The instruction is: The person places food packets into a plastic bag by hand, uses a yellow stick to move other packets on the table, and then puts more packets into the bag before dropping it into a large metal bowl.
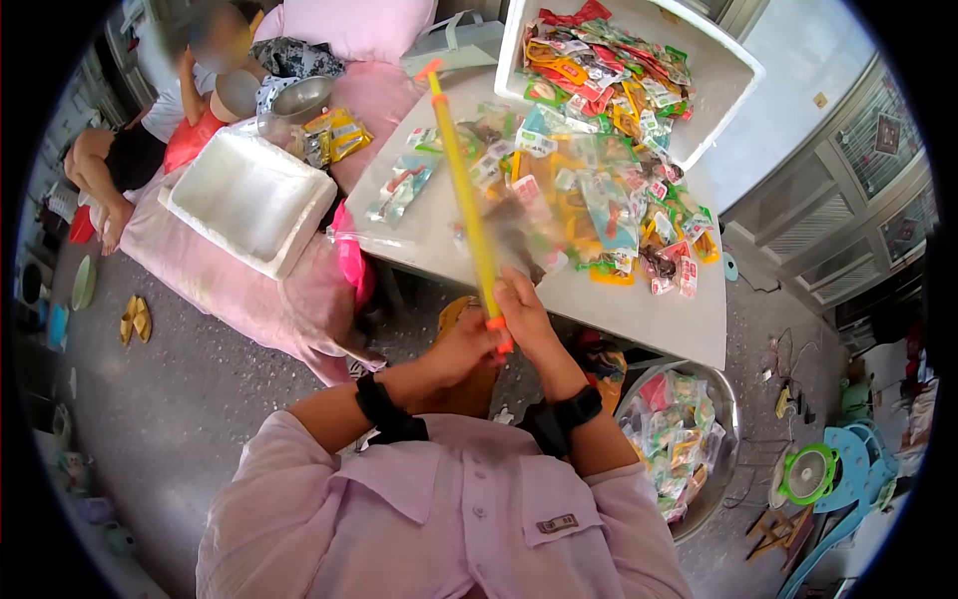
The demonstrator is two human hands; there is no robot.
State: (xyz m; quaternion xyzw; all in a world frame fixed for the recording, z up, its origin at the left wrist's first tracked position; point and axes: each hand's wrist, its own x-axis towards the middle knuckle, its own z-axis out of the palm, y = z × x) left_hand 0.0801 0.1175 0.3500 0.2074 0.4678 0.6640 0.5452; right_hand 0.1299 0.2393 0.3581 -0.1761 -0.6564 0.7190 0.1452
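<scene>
Both my hands are near the table's front edge, close together. My left hand [464, 339] is closed at the lower end of a long yellow tube [461, 180] with orange ends. My right hand [524, 304] is closed beside it, around the same lower part. The tube points up and away, slightly to the left, over the white table [659, 329]. Right behind my right hand, a blurred dark item in clear plastic [514, 235] lies at the near side of a heap of colourful small packets [599, 200].
A white foam box [723, 85] of packets tilts at the table's back. Left, an empty foam box [254, 200] and metal bowl [302, 100] rest on a pink-covered seat [200, 260], with a seated person behind. A metal basin [726, 439] of packets stands below right.
</scene>
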